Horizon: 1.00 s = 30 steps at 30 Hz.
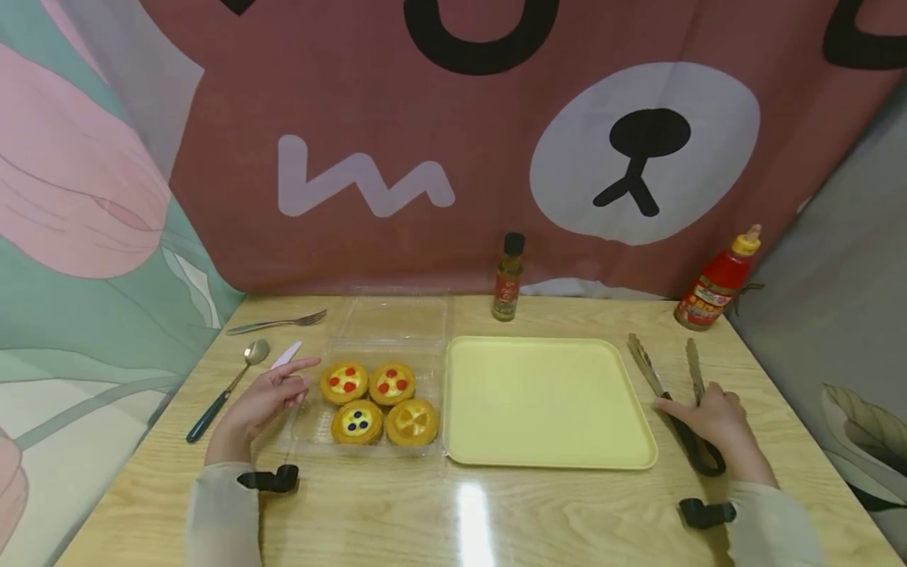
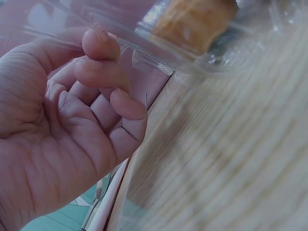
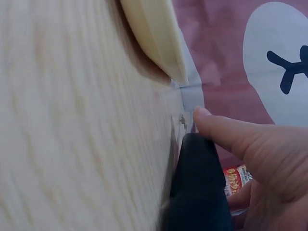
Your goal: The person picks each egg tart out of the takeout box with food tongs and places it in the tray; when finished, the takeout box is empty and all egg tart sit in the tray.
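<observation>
Spanning tongs (image 1: pixel 684 439): right hand (image 1: pixel 721 427), can't tell if clamped | left hand (image 1: pixel 264 400): loosely bent, unclamped, by clear box (image 1: pixel 310 429)

Covered, cropped and blurred parts across three views
In the head view, the left hand (image 1: pixel 265 398) covers the nearer end of the knife (image 1: pixel 286 353), the right hand (image 1: pixel 723 425) covers part of the tongs (image 1: pixel 686 438), both sleeves (image 1: pixel 225 516) run off the bottom edge, and the small bottle's (image 1: pixel 507 283) finer print is illegible. The left wrist view's top edge cuts a blurred tart (image 2: pixel 195 21); the right wrist view's crops the tray (image 3: pixel 156 36).
</observation>
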Motion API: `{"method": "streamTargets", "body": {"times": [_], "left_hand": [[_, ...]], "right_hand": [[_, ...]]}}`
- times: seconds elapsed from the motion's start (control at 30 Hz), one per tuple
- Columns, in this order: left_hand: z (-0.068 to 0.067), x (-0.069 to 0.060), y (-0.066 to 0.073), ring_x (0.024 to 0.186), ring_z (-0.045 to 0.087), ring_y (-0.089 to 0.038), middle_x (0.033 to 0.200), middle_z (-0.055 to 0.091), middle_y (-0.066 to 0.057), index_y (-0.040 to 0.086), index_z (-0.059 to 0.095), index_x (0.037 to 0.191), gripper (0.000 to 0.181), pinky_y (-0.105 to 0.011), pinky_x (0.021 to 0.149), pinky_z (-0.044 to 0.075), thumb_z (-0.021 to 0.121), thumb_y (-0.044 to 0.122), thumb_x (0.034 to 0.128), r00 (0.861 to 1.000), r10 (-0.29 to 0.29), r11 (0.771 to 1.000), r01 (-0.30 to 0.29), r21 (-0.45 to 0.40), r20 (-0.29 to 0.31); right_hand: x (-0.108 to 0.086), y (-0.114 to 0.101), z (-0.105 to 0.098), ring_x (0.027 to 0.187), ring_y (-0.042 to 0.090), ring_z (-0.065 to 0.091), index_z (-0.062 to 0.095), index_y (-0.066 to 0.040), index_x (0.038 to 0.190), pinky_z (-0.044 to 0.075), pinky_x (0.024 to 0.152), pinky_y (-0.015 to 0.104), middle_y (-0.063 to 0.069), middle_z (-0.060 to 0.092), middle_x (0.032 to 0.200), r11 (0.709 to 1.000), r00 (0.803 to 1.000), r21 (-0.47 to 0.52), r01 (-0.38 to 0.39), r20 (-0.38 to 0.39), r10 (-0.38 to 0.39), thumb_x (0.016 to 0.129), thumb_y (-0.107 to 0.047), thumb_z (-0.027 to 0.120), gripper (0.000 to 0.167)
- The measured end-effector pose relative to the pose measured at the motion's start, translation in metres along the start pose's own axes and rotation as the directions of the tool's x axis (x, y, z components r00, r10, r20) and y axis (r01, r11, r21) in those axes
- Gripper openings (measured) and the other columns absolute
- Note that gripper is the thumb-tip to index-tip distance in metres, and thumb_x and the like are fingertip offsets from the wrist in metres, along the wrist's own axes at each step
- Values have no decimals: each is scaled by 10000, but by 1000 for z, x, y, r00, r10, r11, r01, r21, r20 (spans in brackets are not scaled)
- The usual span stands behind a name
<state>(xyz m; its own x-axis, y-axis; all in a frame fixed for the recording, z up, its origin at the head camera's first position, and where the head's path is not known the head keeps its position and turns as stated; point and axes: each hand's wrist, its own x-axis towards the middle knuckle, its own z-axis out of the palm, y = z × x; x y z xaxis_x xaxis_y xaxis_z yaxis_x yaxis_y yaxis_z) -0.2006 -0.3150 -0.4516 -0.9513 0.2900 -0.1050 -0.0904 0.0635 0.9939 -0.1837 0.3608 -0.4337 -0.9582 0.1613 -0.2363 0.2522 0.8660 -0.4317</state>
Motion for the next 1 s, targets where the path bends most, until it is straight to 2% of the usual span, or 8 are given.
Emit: {"method": "streamTargets", "body": {"times": [0.1,0.23,0.5,0.67,0.77,0.87,1.0], "left_hand": [[1,0,0,655,505,-30,727,536,65,-31,390,1398,447,-172,575,433,495,114,988,1000,-3,1000,3,17,-6],[3,0,0,666,496,-36,740,528,59,-41,359,1411,470,-181,585,431,489,130,993,1000,-8,999,8,48,-1],[2,-3,3,654,469,-44,728,502,57,-17,360,1417,478,-195,587,415,492,165,995,1000,-17,998,17,54,-1],[1,-3,2,653,468,-41,726,499,58,-8,367,1415,473,-191,591,416,493,166,994,1000,-13,999,12,40,15],[0,-3,2,657,472,-37,731,504,61,1,373,1417,463,-187,591,418,487,157,996,1000,-2,999,1,33,27],[0,-3,3,656,476,-36,732,504,59,-7,362,1420,461,-184,587,423,477,143,999,999,4,1000,-5,29,32],[1,-3,3,660,479,-39,741,505,56,-9,356,1421,466,-185,587,425,481,140,997,1000,-4,1000,3,26,30]], "right_hand": [[0,-1,0,951,587,405,279,321,1183,412,748,592,503,325,1064,1000,1000,-13,11,-11,-11,830,-612,583,1044],[-1,3,1,946,579,430,330,321,1159,431,745,572,510,358,1067,1000,1000,-8,6,-6,-6,837,-597,582,1005],[1,4,0,962,573,489,338,288,1197,473,721,528,497,402,1135,998,999,57,14,-36,-12,841,-550,605,949],[0,6,-6,1012,566,462,342,241,1250,447,770,558,464,402,1185,993,998,120,-15,-53,21,863,-517,588,886],[-3,6,-8,1042,579,428,300,230,1302,418,808,593,461,377,1209,989,996,149,-7,-89,20,883,-480,574,869],[-5,4,-10,1067,604,377,234,226,1347,384,826,631,475,329,1232,987,989,159,37,-147,-13,886,-451,584,891],[-8,-3,-11,1073,605,327,227,162,1397,343,799,669,470,296,1230,983,964,144,117,-255,-77,870,-405,626,871]]}}
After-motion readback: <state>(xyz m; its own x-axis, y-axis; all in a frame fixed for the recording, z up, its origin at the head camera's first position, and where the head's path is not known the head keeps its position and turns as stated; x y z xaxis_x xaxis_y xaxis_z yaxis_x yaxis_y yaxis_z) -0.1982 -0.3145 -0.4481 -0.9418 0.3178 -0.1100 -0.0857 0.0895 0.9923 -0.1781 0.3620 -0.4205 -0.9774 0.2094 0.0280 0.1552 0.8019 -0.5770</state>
